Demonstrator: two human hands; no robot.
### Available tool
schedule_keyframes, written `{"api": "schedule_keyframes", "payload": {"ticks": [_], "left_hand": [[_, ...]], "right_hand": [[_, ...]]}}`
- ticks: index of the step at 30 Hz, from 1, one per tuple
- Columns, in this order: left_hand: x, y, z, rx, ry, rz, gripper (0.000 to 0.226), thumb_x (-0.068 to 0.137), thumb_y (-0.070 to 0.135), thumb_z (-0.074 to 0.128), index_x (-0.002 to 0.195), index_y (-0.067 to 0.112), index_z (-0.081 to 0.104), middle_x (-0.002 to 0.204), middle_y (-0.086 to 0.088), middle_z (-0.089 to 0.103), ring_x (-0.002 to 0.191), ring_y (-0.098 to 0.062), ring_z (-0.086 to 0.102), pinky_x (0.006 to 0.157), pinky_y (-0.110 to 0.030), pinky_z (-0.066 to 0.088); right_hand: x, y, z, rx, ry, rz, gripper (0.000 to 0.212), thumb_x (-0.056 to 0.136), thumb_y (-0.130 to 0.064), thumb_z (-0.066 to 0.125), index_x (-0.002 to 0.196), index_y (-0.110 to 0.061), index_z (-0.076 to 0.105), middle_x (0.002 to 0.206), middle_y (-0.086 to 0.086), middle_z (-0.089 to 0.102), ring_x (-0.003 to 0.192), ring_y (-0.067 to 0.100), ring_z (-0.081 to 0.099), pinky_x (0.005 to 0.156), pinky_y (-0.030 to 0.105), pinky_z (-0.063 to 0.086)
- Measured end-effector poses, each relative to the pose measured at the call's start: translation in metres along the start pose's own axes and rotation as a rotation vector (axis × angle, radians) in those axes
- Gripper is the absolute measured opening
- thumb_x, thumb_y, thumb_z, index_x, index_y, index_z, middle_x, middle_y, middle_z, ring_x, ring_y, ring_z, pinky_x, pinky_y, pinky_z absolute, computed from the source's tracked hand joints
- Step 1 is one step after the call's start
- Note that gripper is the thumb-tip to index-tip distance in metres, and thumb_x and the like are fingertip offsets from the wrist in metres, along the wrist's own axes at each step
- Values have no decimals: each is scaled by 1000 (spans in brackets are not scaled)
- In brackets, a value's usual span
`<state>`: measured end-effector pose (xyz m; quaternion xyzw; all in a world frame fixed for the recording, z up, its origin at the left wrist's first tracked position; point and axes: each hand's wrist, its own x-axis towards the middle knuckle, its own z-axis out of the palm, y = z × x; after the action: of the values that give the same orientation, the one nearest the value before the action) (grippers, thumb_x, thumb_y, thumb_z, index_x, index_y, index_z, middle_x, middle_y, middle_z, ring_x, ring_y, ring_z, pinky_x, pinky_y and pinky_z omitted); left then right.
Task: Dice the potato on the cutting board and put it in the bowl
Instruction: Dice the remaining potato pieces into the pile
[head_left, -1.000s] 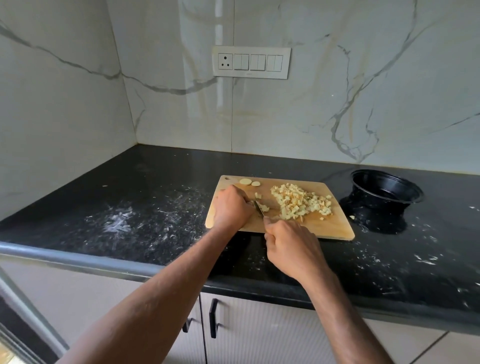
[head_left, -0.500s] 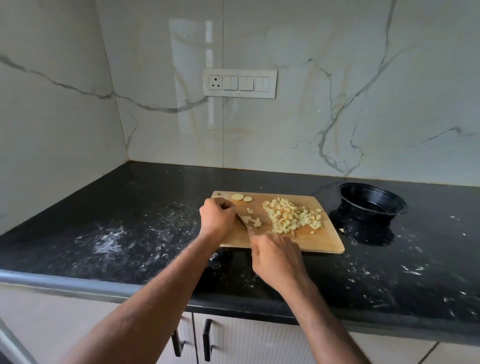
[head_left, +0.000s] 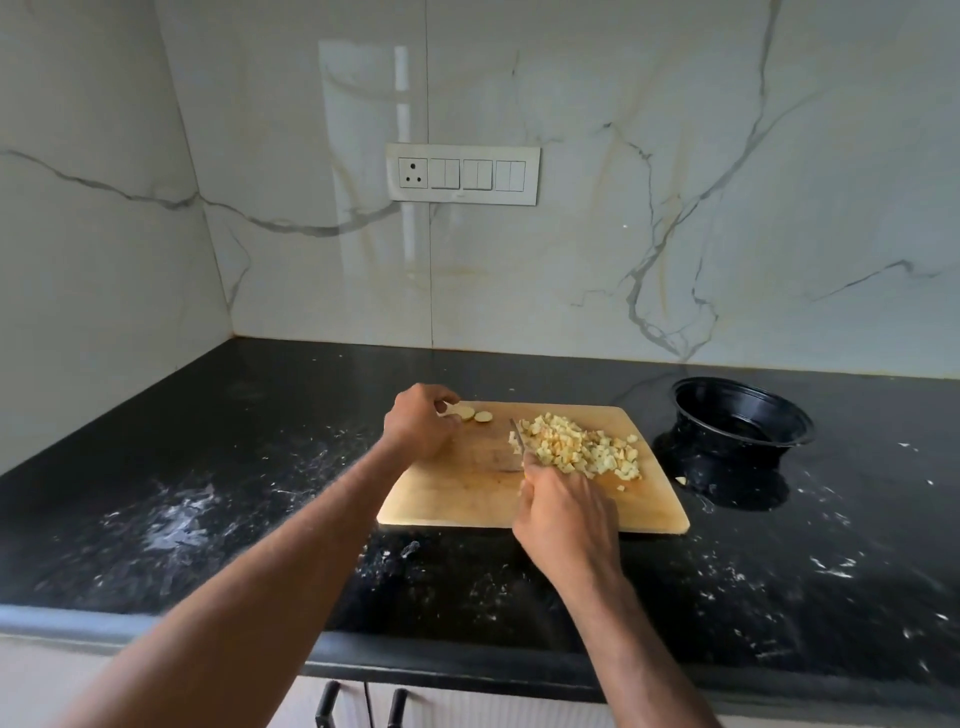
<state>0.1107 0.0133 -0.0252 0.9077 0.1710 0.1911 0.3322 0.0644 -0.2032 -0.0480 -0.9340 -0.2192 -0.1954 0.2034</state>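
Reaching back, left hand (head_left: 422, 422) now pinches a potato slice (head_left: 464, 412); right hand (head_left: 566, 514) grips the knife (head_left: 518, 436). Slices should lie flat on the cutting board (head_left: 467, 499) before dicing.

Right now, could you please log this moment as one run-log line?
step: dicing | left hand: on slices | right hand: holds knife | dice: on board | bowl: no dice seen

White marble-veined walls (head_left: 675, 156) meeting in corner; switch panel (head_left: 462, 174) sitting on back wall; black speckled countertop (head_left: 208, 467) catching light; cabinet handles (head_left: 327, 704) showing below.
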Motion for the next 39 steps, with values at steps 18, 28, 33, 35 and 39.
{"api": "schedule_keyframes", "payload": {"ticks": [18, 28, 33, 35, 39], "left_hand": [[31, 0, -5, -76, -232, -14, 14, 94, 18, 71, 107, 14, 68, 101, -4, 67, 97, -23, 65, 73, -27, 49], [-34, 12, -24, -31, -426, 151, 27, 80, 21, 86, 104, 15, 75, 96, 2, 68, 90, -16, 63, 81, -28, 54], [-49, -5, -15, 55, -156, 125, 33, 73, 48, 87, 96, 27, 76, 88, 11, 69, 89, -11, 62, 91, -43, 50], [-55, -8, -10, 107, -109, 122, 34, 69, 55, 85, 93, 32, 76, 83, 19, 67, 87, -4, 58, 86, -40, 41], [-65, -1, 2, 139, 8, 121, 26, 76, 51, 79, 97, 36, 77, 88, 23, 64, 91, -3, 54, 76, -35, 25]], "right_hand": [[-6, 1, 6, 38, 2, -50, 48, 100, -31, 59, 146, -26, 49, 70, -15, 64, 49, -1, 51, 49, 15, 49], [-10, -3, 1, 15, 44, -54, 39, 99, -32, 57, 137, -27, 60, 72, -13, 70, 54, 4, 58, 53, 20, 54], [-15, -5, -2, -6, 35, -96, 38, 99, -30, 55, 137, -27, 60, 71, -11, 68, 55, 7, 56, 47, 19, 46], [-16, -7, -2, -23, 36, -115, 37, 99, -30, 56, 135, -28, 62, 69, -11, 67, 51, 6, 52, 43, 11, 27], [-17, -10, -1, -27, -10, -178, 39, 99, -30, 56, 138, -27, 60, 70, -11, 68, 50, 7, 49, 45, 10, 23]]}}
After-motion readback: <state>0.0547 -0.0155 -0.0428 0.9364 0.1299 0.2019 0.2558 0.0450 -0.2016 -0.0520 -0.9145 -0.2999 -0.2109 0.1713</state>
